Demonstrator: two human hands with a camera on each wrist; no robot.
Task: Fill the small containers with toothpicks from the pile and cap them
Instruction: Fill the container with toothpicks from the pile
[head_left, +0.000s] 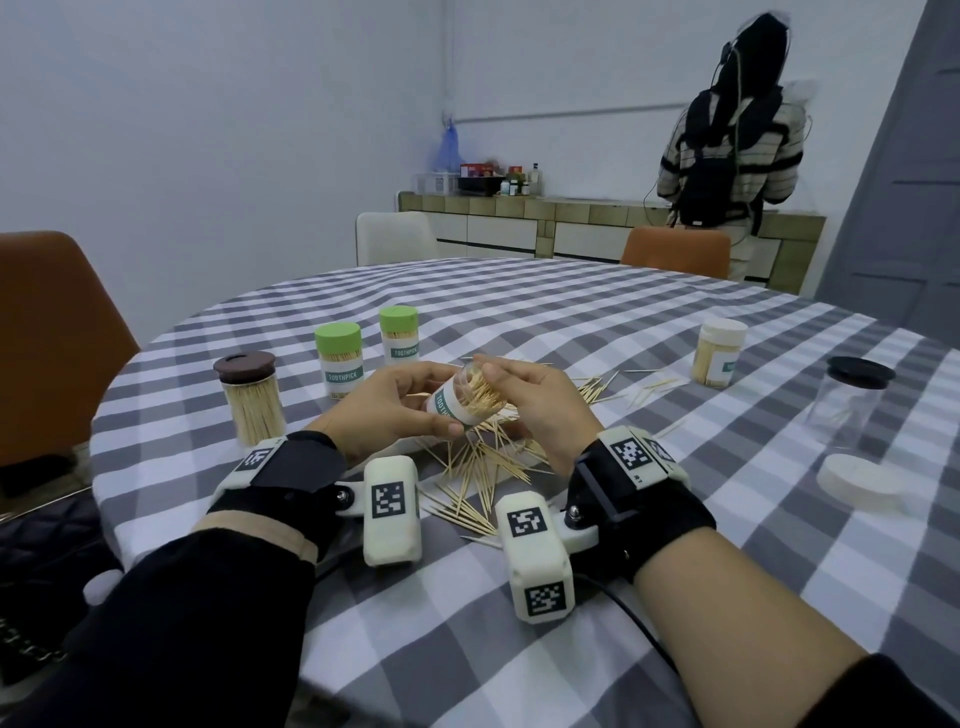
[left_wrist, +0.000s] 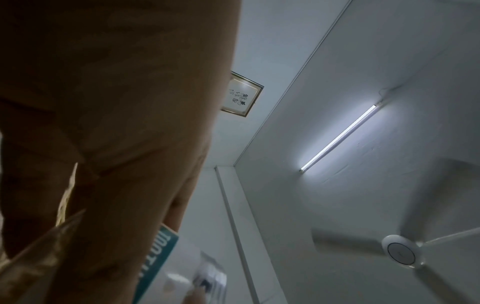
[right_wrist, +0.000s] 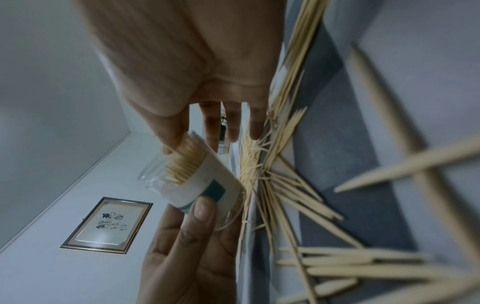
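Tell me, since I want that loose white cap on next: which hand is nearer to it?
Right. The right hand is at the held container's mouth, with the white cap off to its right; the left hand is farther left, gripping the container.

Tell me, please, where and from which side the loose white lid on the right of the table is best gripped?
Probably by its rim, from straight above. The white lid lies flat on the checked tablecloth, a low, wide disc, so only its edge offers opposing faces. Fingers can straddle it freely; the empty clear jar stands apart behind it.
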